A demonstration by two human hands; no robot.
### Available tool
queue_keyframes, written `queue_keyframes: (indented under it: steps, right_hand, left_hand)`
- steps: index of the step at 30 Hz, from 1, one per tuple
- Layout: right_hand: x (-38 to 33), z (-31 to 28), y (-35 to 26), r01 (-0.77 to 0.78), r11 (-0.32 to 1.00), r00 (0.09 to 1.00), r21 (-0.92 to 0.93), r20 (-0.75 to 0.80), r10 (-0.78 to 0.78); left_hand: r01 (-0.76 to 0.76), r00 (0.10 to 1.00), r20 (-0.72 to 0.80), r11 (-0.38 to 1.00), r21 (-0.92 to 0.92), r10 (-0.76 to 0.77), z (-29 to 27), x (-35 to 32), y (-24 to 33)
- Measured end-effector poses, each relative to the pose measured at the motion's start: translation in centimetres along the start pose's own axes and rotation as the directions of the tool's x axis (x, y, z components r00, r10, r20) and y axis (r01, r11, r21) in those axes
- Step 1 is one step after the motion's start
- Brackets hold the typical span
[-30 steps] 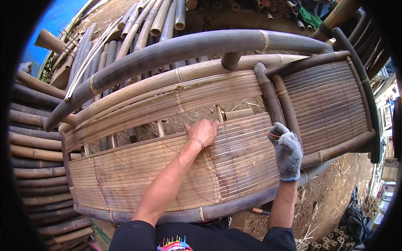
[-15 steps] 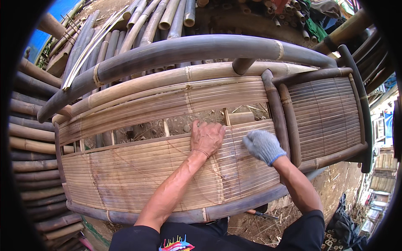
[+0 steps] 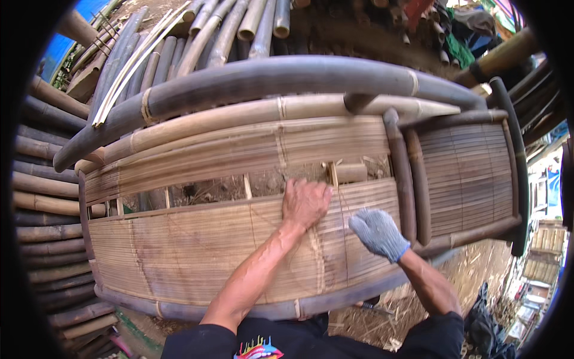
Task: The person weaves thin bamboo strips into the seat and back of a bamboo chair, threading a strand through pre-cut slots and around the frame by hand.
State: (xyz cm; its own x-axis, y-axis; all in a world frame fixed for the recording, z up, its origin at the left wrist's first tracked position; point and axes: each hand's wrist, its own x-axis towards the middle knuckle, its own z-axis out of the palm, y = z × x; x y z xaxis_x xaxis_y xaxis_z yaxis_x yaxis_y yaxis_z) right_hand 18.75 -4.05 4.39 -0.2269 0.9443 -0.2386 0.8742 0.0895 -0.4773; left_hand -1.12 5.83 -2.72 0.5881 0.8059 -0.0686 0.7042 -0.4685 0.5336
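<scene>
A long bamboo bench (image 3: 197, 257) with a seat of thin slats lies across in front of me. My left hand (image 3: 306, 203), bare, rests at the far edge of the near slat panel, its fingers curled over that edge beside an open gap. Thin reddish string (image 3: 254, 209) runs over the slats close to it. In a grey knit glove, my right hand (image 3: 379, 233) is closed just above the slats to the right, near the dark upright pole (image 3: 402, 179). Whatever it may hold is hidden by the glove.
A thick dark bamboo rail (image 3: 251, 75) arches along the bench's far side. To the right is a smaller slatted section (image 3: 469, 173). Bamboo poles are stacked at the left (image 3: 54, 215) and behind (image 3: 224, 30). Dark cloth (image 3: 487, 317) lies on the ground at lower right.
The whole view has shifted slightly. My left hand keeps its place on the panel's edge, while my gloved right hand has come a little nearer to me over the slats.
</scene>
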Motion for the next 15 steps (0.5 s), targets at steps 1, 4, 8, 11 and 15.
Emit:
queue_keyframes:
  steps: [1,4,8,11,15]
  right_hand:
    - [0.0,0.8,-0.8,0.06,0.998,0.997,-0.019,-0.042,-0.061]
    - [-3.1,0.7,1.1,-0.207,0.956,0.978,0.209,0.037,0.204]
    - [-6.8,2.0,0.0,-0.459,0.828,0.786,0.322,-0.286,0.547]
    - [-10.4,4.3,-2.8,-0.583,0.81,0.543,-0.067,-0.773,0.327]
    - [-9.3,8.4,-9.9,-0.341,0.94,0.677,-0.031,-0.702,0.222]
  left_hand:
    - [-0.039,0.996,-0.078,0.999,-0.017,0.038,0.3,-0.4,-0.4]
    - [-0.104,0.981,-0.177,0.989,-0.103,0.084,-0.3,-0.6,-0.7]
    - [-0.339,0.936,-0.256,0.818,-0.464,0.243,-1.6,-2.2,-4.0]
    - [-0.409,0.906,-0.217,0.882,-0.235,0.363,-5.6,-6.7,-6.1]
    - [-0.482,0.87,-0.109,0.876,0.012,0.481,-6.6,-9.6,-7.1]
